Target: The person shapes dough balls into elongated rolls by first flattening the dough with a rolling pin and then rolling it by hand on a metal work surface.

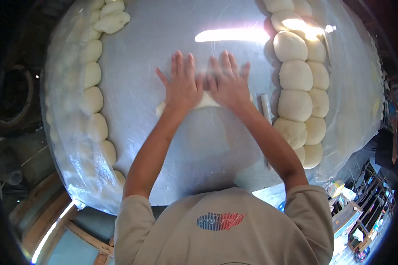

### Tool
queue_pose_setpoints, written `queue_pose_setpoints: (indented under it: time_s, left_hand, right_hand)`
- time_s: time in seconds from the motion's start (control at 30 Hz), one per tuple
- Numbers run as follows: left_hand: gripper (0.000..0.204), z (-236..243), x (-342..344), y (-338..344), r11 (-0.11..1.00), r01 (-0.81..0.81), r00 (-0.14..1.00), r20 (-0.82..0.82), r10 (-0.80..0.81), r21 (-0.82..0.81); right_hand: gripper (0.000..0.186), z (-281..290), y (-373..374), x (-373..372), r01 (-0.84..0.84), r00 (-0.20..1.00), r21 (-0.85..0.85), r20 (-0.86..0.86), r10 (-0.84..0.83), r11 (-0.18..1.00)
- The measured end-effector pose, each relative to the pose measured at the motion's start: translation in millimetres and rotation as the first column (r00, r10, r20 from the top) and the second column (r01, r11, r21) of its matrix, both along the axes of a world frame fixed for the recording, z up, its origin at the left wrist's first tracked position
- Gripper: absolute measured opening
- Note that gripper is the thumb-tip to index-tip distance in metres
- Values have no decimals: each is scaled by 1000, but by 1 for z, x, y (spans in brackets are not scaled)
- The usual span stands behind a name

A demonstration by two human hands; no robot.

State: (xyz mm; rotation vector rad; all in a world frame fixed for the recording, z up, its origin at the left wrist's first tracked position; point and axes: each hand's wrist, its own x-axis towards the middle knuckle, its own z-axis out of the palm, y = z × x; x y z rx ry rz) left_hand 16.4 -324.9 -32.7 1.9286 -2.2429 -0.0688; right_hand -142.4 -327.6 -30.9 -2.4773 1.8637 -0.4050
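A pale strip of dough (206, 101) lies crosswise on the metal tabletop (208, 154), its left end and middle showing below my hands. My left hand (181, 86) rests palm down over its left part, fingers stretched forward and thumb out toward the other hand. Beside it, my right hand (230, 84) presses flat on the right part, fingers apart and slightly blurred. The thumbs nearly meet in the middle. Both hands are open, and the stretch of dough beneath the palms is hidden.
Two columns of round dough pieces (295, 105) stand along the right, next to a slim light-grey rod (265, 108). More dough pieces (93, 99) line the left under clear plastic sheeting (70, 128). Another plastic sheet (347, 97) covers the far right side. Shelving (367, 190) stands at lower right.
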Motion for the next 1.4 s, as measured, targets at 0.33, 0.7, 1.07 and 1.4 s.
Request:
queue_pose_setpoints:
  time_s: [0.33,0.7,1.07,1.4]
  left_hand:
    - [70,27,47,172,970,162,985,-89,-148,180]
    - [51,39,76,220,979,-199,591,-792,151,38]
    - [51,11,114,280,992,-109,457,-883,109,66]
    - [45,49,84,246,948,310,480,-873,-90,73]
  right_hand:
    - [68,28,152,-62,-98,995,221,29,94,970]
    - [58,46,161,50,-412,910,-29,30,413,911]
    - [24,81,176,95,-269,963,142,3,271,953]
    - [38,229,300,-54,499,707,-84,615,-349,863]
